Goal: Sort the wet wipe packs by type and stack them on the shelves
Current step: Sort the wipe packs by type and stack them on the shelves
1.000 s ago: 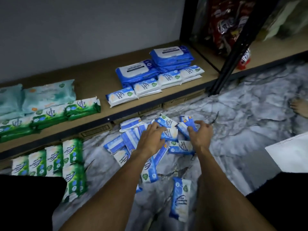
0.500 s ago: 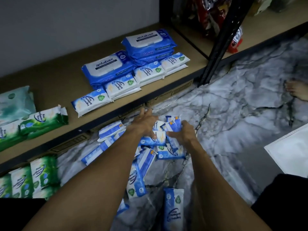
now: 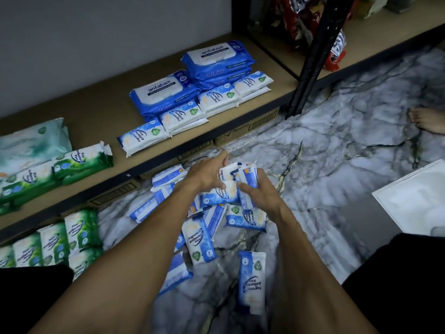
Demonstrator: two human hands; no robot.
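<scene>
A heap of small blue-and-white wipe packs (image 3: 199,239) lies on the marble floor. My left hand (image 3: 207,173) and my right hand (image 3: 258,192) both grip a bunch of these small blue packs (image 3: 240,175), raised a little over the heap. On the low wooden shelf (image 3: 101,112) stand large blue antabax packs (image 3: 163,91) in two stacks, with a row of small blue packs (image 3: 183,118) in front. Green wipe packs (image 3: 79,161) and pale teal packs (image 3: 33,141) lie at the shelf's left.
More green packs (image 3: 57,237) stand on the floor at the left. A black shelf post (image 3: 310,56) rises at the right, red bags (image 3: 298,18) behind it. A person's bare foot (image 3: 428,120) and a white sheet (image 3: 414,196) are at the right. Cardboard boxes (image 3: 243,131) sit under the shelf.
Both hands have closed in on a bunch of small blue packs and lifted it slightly off the heap. The view has shifted right and closer to the shelf.
</scene>
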